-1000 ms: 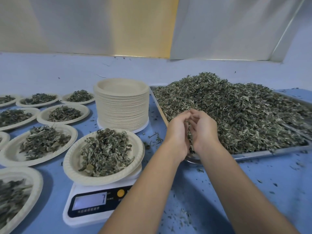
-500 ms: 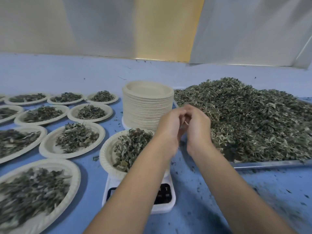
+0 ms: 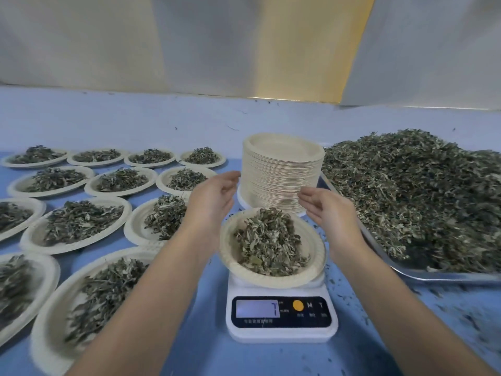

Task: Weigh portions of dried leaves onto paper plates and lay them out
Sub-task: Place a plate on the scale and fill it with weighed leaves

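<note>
A paper plate (image 3: 311,263) heaped with dried leaves (image 3: 268,240) sits on a white digital scale (image 3: 282,318) whose display reads 7. My left hand (image 3: 214,196) hovers above the plate's left rim, fingers relaxed and holding nothing. My right hand (image 3: 325,207) hovers above the right rim, palm facing inward, also holding nothing. Behind the scale stands a tall stack of clean paper plates (image 3: 282,169). A metal tray (image 3: 433,275) on the right carries a big pile of dried leaves (image 3: 412,194).
Several filled paper plates (image 3: 81,221) lie in rows on the blue table (image 3: 189,335) to the left of the scale. Leaf crumbs litter the table at the lower right. A pale wall rises behind the table.
My hands, pressed together over the tray's edge before, have come apart and now flank the plate on the scale. The view has swung left, so the scale sits mid-frame.
</note>
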`<action>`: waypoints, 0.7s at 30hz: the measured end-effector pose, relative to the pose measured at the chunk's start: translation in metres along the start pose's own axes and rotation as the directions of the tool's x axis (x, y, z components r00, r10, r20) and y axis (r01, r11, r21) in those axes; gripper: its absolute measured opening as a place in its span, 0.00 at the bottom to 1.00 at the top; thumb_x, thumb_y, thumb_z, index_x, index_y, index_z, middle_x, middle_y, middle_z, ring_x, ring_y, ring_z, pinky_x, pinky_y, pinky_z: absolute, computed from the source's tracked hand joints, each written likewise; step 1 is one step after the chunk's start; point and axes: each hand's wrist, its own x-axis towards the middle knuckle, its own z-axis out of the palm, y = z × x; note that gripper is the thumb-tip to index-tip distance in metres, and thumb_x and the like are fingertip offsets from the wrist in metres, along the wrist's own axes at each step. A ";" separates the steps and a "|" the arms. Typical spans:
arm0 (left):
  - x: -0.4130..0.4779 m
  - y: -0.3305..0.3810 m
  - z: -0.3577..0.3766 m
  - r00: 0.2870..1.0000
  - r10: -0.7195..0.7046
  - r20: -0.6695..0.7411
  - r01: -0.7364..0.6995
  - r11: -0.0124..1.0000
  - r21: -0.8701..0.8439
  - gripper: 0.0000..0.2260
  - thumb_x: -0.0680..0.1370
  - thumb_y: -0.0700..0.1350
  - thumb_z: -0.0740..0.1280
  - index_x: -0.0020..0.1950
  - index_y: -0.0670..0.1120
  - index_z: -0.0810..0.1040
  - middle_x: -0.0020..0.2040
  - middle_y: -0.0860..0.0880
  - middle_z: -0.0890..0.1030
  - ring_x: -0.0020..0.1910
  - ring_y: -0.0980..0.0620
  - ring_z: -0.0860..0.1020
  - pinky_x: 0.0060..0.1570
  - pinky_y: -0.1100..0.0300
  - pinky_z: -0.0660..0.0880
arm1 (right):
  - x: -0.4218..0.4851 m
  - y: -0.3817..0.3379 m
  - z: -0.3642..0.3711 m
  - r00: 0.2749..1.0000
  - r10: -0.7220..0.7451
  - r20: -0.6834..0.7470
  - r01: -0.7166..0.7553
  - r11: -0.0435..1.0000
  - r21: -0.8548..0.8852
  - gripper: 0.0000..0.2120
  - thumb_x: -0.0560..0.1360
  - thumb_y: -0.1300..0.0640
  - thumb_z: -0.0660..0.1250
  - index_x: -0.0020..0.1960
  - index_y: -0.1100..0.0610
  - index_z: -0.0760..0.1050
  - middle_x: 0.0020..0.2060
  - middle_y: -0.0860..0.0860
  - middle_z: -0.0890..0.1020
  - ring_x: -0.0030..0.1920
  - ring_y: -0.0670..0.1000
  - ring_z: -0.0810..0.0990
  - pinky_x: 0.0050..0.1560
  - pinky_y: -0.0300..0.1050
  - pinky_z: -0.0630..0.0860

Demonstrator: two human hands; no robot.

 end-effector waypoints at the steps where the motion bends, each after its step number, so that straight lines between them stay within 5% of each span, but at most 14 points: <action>1: 0.002 -0.004 -0.005 1.000 0.007 -0.023 -0.006 0.998 0.058 0.14 0.80 0.37 0.55 0.60 0.43 0.77 0.63 0.47 0.77 0.64 0.53 0.73 0.67 0.57 0.67 | 0.000 0.003 -0.002 1.000 -0.011 0.002 0.011 1.000 -0.022 0.16 0.78 0.67 0.56 0.61 0.63 0.77 0.55 0.55 0.81 0.55 0.49 0.80 0.51 0.34 0.74; 6: 0.008 -0.022 -0.017 0.996 0.005 -0.085 0.011 0.983 0.184 0.16 0.79 0.36 0.56 0.62 0.45 0.78 0.64 0.50 0.77 0.64 0.55 0.73 0.64 0.57 0.68 | 0.003 0.014 -0.004 1.000 -0.002 0.017 0.002 0.999 -0.039 0.16 0.80 0.64 0.53 0.61 0.64 0.76 0.55 0.57 0.81 0.55 0.50 0.80 0.53 0.37 0.74; 15: 0.014 -0.038 -0.013 0.987 -0.108 -0.117 0.108 0.994 -0.004 0.13 0.79 0.35 0.57 0.56 0.41 0.79 0.57 0.44 0.79 0.54 0.51 0.79 0.60 0.49 0.74 | 0.003 0.019 0.000 1.000 0.011 0.004 -0.011 1.000 0.016 0.14 0.79 0.65 0.54 0.54 0.61 0.79 0.51 0.56 0.84 0.51 0.50 0.83 0.59 0.45 0.76; 21: 0.014 -0.032 -0.017 0.982 -0.114 -0.153 0.129 0.988 0.088 0.11 0.77 0.34 0.60 0.51 0.45 0.80 0.55 0.44 0.80 0.54 0.45 0.79 0.61 0.47 0.73 | -0.001 0.016 0.005 1.000 0.000 -0.012 0.000 1.000 0.028 0.15 0.78 0.66 0.54 0.51 0.61 0.79 0.48 0.56 0.84 0.50 0.50 0.84 0.59 0.46 0.77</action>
